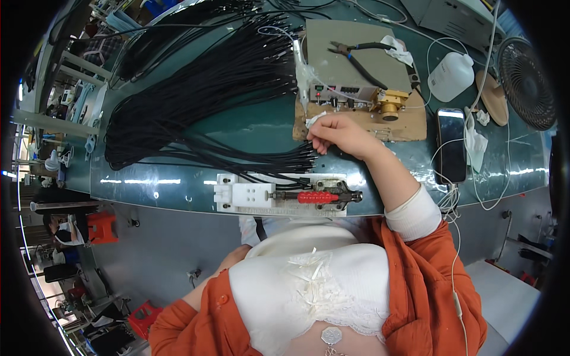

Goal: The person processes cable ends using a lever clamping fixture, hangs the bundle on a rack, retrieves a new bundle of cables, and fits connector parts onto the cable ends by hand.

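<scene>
Head view: right hand reaches fwd over the worktop, grip pinched together on a small white cloth/tissue scrap; fingers curled, thumb + forefinger clamp the scrap. Scrap sits at near-left corner of the wooden board, just below the white pen-like tool standing at the board's left edge. Left hand down by the lap, below worktop edge, mostly hidden behind white top; grip state cannot tell.

Around: brass fixture on the board, right of the hand, near but apart. Black-handled pliers lie on the grey pad farther back. Big fan of black cables spreads over left half of worktop; the ends converge just left of the right hand, close to the knuckles. Toggle clamp w/ red handle + white block jig at near edge of worktop, below the wrist. Smartphone lies flat to the right; white plastic bottle behind it; black fan at far right.

Scrap: white, crumpled, small, partly covered by the fingers.
</scene>
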The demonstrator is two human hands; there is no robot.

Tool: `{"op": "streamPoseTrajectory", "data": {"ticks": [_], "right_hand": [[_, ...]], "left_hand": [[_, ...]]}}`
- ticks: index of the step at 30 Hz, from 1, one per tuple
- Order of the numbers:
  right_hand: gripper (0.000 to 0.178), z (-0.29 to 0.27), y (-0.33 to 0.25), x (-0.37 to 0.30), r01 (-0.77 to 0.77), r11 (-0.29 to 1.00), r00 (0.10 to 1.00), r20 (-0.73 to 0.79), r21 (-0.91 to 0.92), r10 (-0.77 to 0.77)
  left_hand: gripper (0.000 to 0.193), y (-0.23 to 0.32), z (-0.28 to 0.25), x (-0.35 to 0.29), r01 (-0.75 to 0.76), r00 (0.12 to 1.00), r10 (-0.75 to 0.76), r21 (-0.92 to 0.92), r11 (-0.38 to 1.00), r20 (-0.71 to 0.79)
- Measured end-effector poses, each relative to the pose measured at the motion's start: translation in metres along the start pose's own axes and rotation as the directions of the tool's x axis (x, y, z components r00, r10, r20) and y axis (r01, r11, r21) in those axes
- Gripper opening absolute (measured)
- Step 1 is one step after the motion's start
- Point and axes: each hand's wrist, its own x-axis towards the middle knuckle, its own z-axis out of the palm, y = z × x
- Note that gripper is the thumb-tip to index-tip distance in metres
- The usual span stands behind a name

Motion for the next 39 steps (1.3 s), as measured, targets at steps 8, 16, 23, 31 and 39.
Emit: {"op": "streamPoseTrajectory", "data": {"ticks": [8, 16, 23, 31, 39], "right_hand": [[0.023, -0.002, 0.000, 0.001, -0.050, 0.998, 0.999, -0.007, 0.035, 0.050], [0.025, -0.002, 0.001, 0.004, 0.002, 0.998, 1.000, -0.007, 0.058, -0.001], [0.024, -0.005, 0.003, 0.002, -0.010, 0.996, 0.999, -0.041, 0.086, 0.013], [0.024, -0.003, -0.002, 0.001, -0.019, 0.999, 1.000, 0.014, 0.034, 0.019], [0.025, -0.004, 0.002, 0.003, 0.004, 0.998, 1.000, -0.020, 0.062, -0.003]], "left_hand": [[0.027, 0.037, -0.009, 0.049, -0.212, 0.950, 0.238, 0.144, 0.967, -0.201], [0.029, 0.060, -0.008, 0.104, -0.272, 0.962, 0.272, 0.049, 0.961, 0.017], [0.031, 0.051, -0.031, 0.085, -0.073, 0.957, 0.101, -0.109, 0.991, 0.273], [0.027, 0.039, -0.023, 0.105, 0.133, 0.871, -0.089, -0.057, 0.989, 0.483], [0.027, 0.079, -0.040, 0.098, 0.173, 0.877, 0.024, -0.363, 0.916, 0.479]]}}
